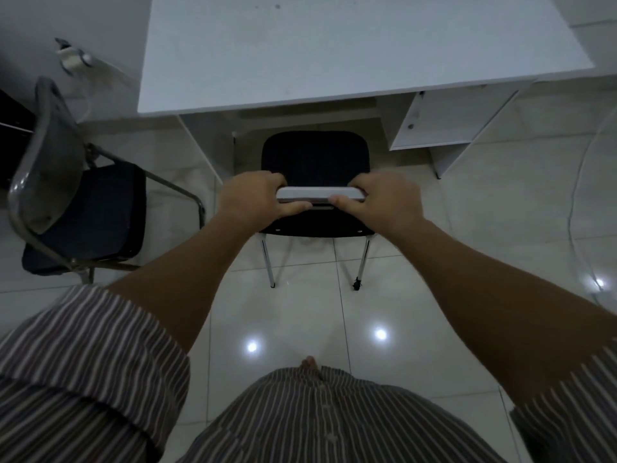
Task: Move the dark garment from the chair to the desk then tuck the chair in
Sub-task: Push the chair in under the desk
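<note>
A black-seated chair with chrome legs stands in front of the white desk, its seat front just under the desk's near edge. My left hand and my right hand both grip the pale top edge of the chair's backrest, thumbs toward me. No dark garment shows on this chair or on the visible part of the desk top.
A second chair with a dark cushion and grey shell back stands at the left. A white drawer unit sits under the desk's right side. A white plug and cable lie at the far left. The floor is glossy tile.
</note>
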